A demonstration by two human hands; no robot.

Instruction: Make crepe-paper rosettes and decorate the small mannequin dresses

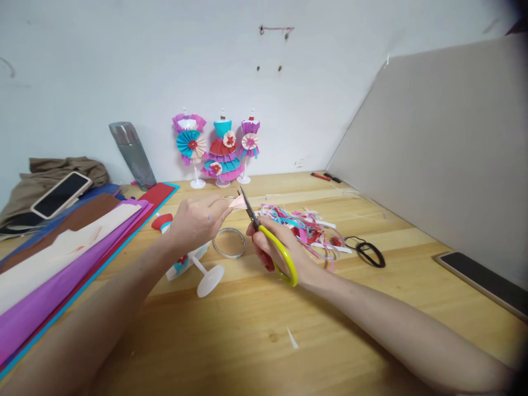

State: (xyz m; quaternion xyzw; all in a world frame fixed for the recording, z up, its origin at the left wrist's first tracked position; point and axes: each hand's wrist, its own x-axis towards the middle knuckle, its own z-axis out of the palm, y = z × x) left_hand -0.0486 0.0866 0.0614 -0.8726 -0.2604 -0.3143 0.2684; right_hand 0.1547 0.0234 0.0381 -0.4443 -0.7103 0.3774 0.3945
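Note:
My left hand point(201, 220) pinches a small piece of pale pink paper point(238, 202) above the table. In my right hand point(280, 242) are scissors point(284, 256) with yellow handles, their dark blades slightly apart and reaching to the paper's edge. Beneath my left hand lies a small dress-form stand with a white base point(210, 280), tipped on its side and partly hidden by my wrist; red and blue paper decorates it. A roll of clear tape point(229, 243) rests on the table between my hands.
Three decorated dress forms point(223, 146) stand by the wall. Coloured paper sheets point(82, 242), a phone point(61, 195) and a leaning bottle point(132, 155) are at left. Paper scraps point(305, 226), a black hair tie point(371, 256) and another phone point(487, 280) lie at right.

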